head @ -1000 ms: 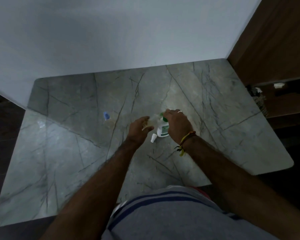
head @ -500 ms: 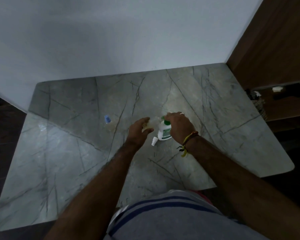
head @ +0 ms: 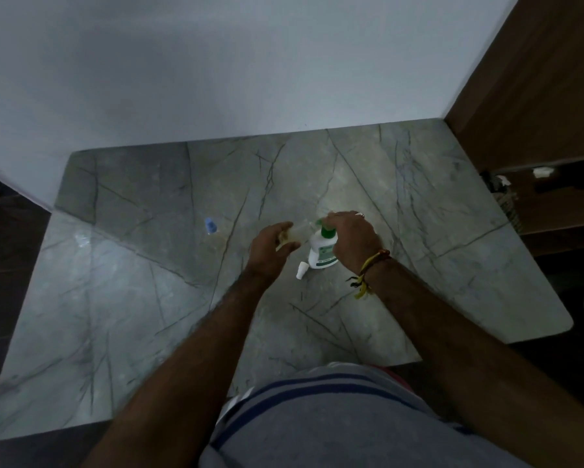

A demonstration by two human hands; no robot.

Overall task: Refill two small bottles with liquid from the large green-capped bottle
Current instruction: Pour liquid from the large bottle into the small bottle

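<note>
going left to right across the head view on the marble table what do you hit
blue-capped small bottle → left hand holding a clear small bottle → loose white cap → large green-capped bottle → right hand

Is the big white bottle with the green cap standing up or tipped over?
Standing upright. The large bottle rests base-down on the marble table, green cap on top, with the right hand holding it.
</note>
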